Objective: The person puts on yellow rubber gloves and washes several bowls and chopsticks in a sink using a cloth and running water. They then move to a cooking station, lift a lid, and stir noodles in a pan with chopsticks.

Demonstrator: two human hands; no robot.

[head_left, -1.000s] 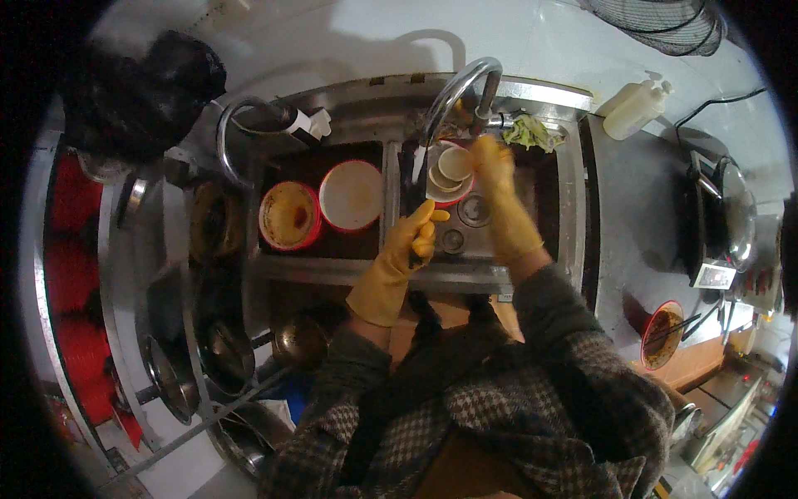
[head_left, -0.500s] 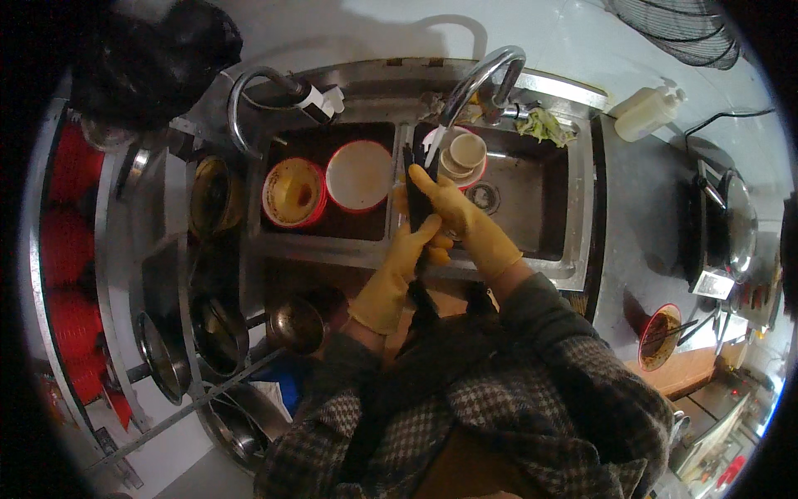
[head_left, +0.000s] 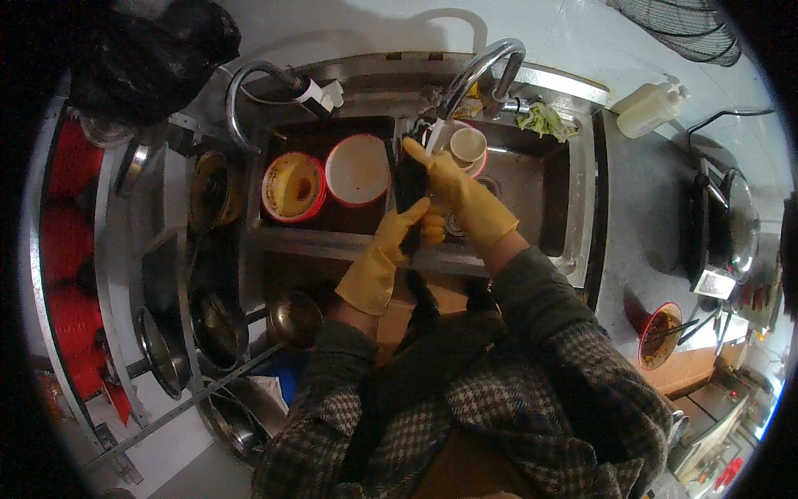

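Yellow rubber gloves cover both of my hands. My left hand (head_left: 381, 255) is closed round the lower end of a long, dark object (head_left: 410, 185), whose kind I cannot make out. Higher up, my right hand (head_left: 462, 196) grips the same object near its top. It is held upright over the divider between two sink basins, under the stream from the chrome faucet (head_left: 482, 65). Just right of it, a small pale bowl (head_left: 468, 145) rests on a red-rimmed dish in the right basin (head_left: 532, 195). My fingers hide part of the dark object.
In the left basin sit a stained bowl stack (head_left: 293, 188) and a red-rimmed white bowl (head_left: 358, 170). Another faucet (head_left: 235, 112) curves above. A soap bottle (head_left: 650, 111) and a dirty bowl (head_left: 661, 336) stand on the right counter. Pots (head_left: 218, 333) fill the rack at left.
Both hands and the dark object have shifted slightly left and farther from me, toward the faucet. My grip looks unchanged.
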